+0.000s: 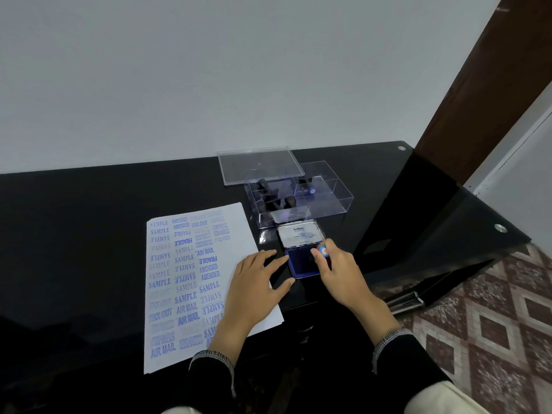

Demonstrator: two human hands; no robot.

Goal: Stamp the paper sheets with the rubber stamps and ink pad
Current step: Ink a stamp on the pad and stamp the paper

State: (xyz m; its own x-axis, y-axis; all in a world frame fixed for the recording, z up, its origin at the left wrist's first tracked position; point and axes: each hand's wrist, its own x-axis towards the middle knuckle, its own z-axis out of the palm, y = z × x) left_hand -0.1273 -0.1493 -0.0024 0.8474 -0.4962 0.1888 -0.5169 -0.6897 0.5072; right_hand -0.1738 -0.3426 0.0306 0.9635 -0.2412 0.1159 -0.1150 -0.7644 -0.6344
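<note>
r hand (334, 268) pinches a rubber stamp (323, 251) down on the ink pad (301, 265). l hand (257, 276) lies flat, fingers straight, on the paper sheet's (185, 282) edge, holding nothing.

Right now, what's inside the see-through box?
The clear box holds several dark-handled rubber stamps, and one with a blue end in another compartment. Their words can't be seen.

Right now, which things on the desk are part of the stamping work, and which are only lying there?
In use: paper sheet, ink pad, stamp held in the right hand, left hand resting on the sheet, spare stamps in the clear box.

Lying about: the box lid.
</note>
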